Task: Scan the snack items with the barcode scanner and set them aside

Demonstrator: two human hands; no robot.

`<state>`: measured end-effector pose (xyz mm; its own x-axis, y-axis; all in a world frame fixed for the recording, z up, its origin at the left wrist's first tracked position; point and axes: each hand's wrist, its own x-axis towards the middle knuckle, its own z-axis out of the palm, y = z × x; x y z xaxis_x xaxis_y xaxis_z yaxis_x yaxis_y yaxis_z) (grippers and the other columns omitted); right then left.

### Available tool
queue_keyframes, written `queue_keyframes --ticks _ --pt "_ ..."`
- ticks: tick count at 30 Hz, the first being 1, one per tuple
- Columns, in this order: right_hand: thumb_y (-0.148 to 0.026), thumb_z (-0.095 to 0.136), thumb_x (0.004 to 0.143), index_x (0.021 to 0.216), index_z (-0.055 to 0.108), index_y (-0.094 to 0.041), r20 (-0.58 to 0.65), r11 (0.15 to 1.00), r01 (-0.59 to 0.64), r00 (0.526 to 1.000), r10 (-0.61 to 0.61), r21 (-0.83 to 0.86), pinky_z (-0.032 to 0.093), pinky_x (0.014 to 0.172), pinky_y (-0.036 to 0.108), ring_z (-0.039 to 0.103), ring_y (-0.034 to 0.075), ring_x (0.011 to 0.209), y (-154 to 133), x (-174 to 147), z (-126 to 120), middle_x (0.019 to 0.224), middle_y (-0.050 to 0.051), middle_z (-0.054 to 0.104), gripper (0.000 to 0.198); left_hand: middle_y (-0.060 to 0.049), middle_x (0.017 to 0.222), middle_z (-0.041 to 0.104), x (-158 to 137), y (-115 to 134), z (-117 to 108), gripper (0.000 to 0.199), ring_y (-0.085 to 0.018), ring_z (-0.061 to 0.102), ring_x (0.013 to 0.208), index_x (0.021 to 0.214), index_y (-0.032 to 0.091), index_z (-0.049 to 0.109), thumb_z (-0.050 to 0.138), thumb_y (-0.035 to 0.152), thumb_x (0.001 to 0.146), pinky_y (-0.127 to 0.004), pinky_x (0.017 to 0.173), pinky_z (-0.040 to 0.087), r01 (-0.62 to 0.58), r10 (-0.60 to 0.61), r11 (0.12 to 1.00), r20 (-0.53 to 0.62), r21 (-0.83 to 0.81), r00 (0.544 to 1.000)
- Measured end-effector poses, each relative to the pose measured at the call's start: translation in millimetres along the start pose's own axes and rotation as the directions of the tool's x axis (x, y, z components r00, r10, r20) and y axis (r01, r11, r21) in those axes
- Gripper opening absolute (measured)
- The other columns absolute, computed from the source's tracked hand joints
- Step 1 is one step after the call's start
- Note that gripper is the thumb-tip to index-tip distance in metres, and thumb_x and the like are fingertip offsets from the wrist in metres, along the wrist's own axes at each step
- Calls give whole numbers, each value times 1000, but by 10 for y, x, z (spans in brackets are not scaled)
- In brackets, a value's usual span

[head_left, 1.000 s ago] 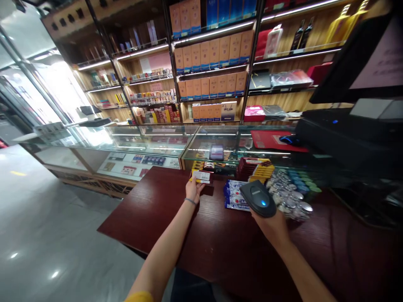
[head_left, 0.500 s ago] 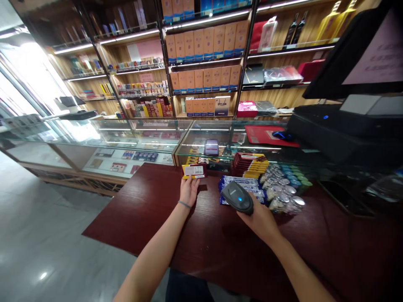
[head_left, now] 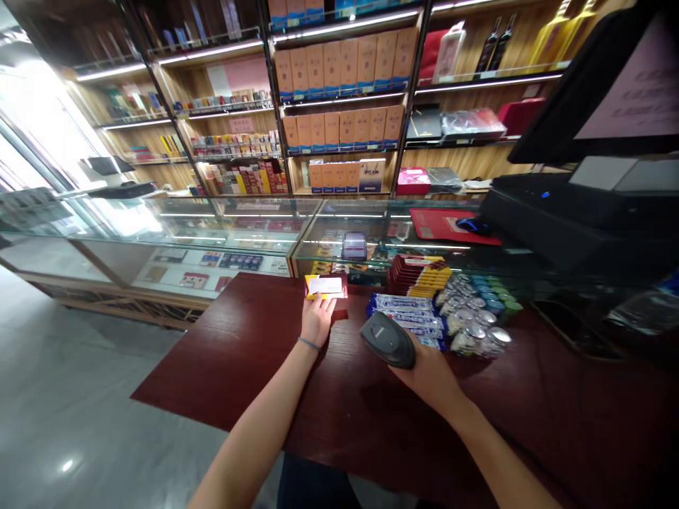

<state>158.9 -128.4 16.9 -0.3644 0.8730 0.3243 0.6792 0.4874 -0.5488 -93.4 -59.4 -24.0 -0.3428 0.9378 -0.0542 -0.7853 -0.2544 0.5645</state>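
Note:
My left hand (head_left: 317,319) is closed on a yellow and dark red packet (head_left: 325,285), its white label side facing me and lit brightly. In my right hand (head_left: 432,371) is a black barcode scanner (head_left: 388,339), its head pointing left toward the packet; the fingers under its handle are partly hidden. Just beyond the scanner lie blue and white wrapped bars (head_left: 406,305) in a row. Similar yellow and dark red packets (head_left: 419,276) are stacked behind them. To their right stand several small jars (head_left: 469,318) with silvery lids.
The dark red wooden table (head_left: 238,353) meets a glass display counter (head_left: 238,226). A phone (head_left: 576,329) lies at the right, below a black monitor and till unit (head_left: 583,212). A red mat (head_left: 445,230) with a mouse rests on the glass. Stocked shelves (head_left: 339,99) line the wall.
The scanner has moved a little left, nearer the packet, and its blue light no longer shows. A bright reddish glow now falls on the packet's label.

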Motion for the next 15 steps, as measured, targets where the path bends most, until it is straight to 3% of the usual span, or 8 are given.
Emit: queue_keyframes --ticks 7,11,15 --pt "-33 62 83 126 53 -23 -24 999 -19 1000 20 40 53 64 31 76 30 86 61 -3 4 93 7 76 45 -5 107 74 13 16 24 15 -15 72 100 102 21 61 57 9 93 -41 107 50 31 -31 1000 -55 4 998" --pt "-30 61 81 127 53 -23 -96 996 -41 994 49 77 53 67 32 76 29 84 47 10 11 95 6 76 47 -6 107 74 23 25 25 23 -14 71 100 105 20 64 61 4 88 -38 107 50 62 -62 998 -5 25 998" --pt "-32 61 79 112 57 -24 -165 967 -101 976 142 234 55 72 32 75 27 87 26 38 -35 91 4 77 35 -7 108 74 22 39 34 20 -15 72 95 106 18 66 67 11 88 -32 96 56 81 -87 992 59 101 994"
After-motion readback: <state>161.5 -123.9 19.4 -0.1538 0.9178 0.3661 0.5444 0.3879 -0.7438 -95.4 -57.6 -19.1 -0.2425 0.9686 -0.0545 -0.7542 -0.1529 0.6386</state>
